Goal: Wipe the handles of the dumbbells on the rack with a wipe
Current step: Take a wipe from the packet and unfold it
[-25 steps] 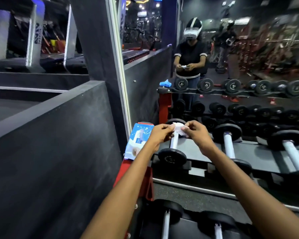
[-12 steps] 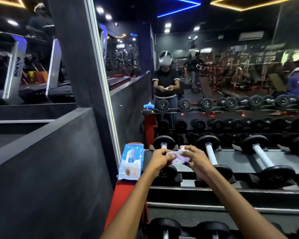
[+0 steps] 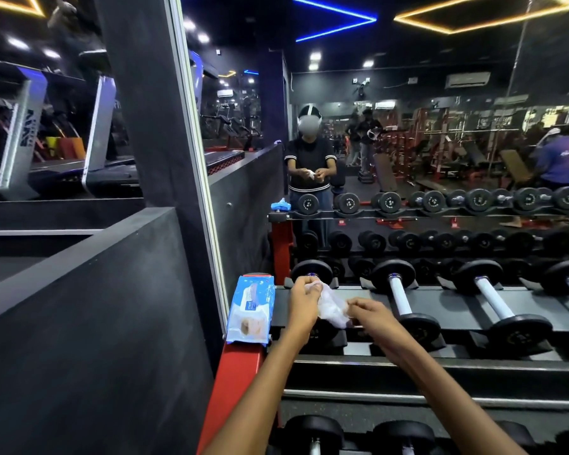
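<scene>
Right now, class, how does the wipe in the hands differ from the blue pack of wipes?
The wipe is a white, crumpled single sheet; the pack of wipes is blue, flat and printed. The wipe is pinched between the left hand and right hand; the pack lies untouched on the rack's red end.

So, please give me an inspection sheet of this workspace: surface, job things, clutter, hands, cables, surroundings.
Surface: dumbbell rack, dark sloped shelf on a red frame.
Job things: white wipe held above the leftmost dumbbell, whose handle is hidden; next dumbbell has a bare pale handle.
Clutter: blue wipes pack lies on the rack's left end.
Hands: left hand and right hand both pinch the wipe.
Cables: nothing seen.
Surroundings: mirror behind the rack, grey wall to the left, treadmills beyond.
</scene>
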### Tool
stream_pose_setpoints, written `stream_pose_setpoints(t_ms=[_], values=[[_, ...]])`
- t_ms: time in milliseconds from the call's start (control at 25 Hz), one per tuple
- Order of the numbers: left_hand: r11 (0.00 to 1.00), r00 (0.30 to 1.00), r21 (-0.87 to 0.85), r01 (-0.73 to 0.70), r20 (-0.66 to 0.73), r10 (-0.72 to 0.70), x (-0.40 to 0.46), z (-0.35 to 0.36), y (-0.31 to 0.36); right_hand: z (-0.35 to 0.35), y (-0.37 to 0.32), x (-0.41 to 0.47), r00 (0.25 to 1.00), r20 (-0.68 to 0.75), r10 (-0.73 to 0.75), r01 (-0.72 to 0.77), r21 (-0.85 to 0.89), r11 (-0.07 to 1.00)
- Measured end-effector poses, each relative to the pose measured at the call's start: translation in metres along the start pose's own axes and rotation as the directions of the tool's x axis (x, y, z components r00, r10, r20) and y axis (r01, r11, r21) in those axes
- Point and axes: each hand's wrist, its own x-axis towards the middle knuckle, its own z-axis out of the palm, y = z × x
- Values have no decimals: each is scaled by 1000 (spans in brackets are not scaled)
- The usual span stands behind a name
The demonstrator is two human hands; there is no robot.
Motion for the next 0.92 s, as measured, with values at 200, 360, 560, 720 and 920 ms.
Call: stream_pose_setpoints(t_ms=[200,360,560,720,920], values=[[983,987,121,-137,97,126,-7,-7,0,0,-11,-4,991,-19,-135,131,-138,982],[994,893,105,-8,449,-40,-9,-22,-2,-3,-14,3,974,-171,-146,139,-50,989],[973,884,126,191,410,-226,-7,-29,-13,-7,-21,2,978,-147,-147,143,-35,989],[916,822,-47,399,461,-335,-10,-27,-7,-16,-23,6,983,-16,185,-142,578,804],[942,913,-73,327,281,-295,-5,-20,-15,-7,-7,4,945,109,308,-317,533,785]])
